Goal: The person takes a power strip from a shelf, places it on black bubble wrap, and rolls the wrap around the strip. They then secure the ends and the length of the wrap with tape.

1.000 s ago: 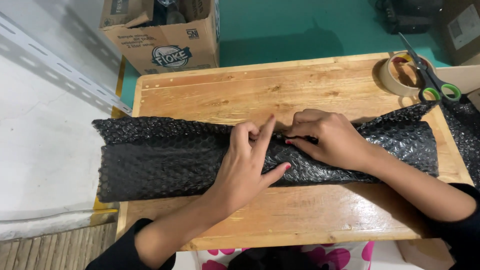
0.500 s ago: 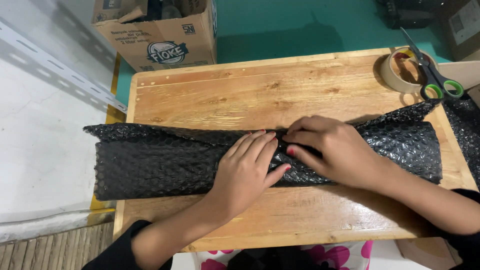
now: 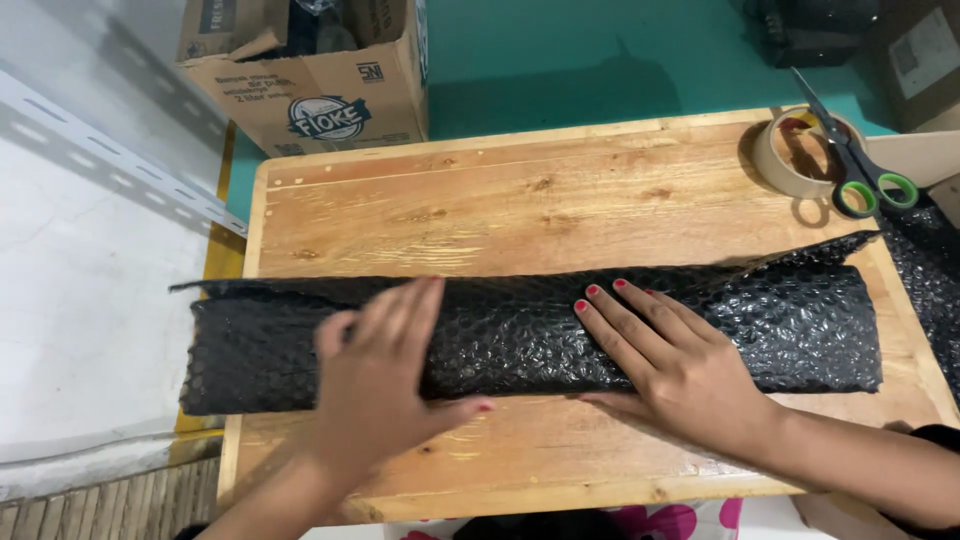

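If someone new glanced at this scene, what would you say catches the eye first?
A long black bubble-wrap roll lies across the wooden table, with the left hand and right hand flat on it. At the table's far right corner, green-handled scissors rest on a tape roll.

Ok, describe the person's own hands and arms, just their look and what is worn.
Both hands are bare, with no gloves, rings or watch in view. The right hand has red-painted nails; one red nail also shows on the left hand. The forearms are uncovered; a dark sleeve edge shows only at the right arm, near the frame's border.
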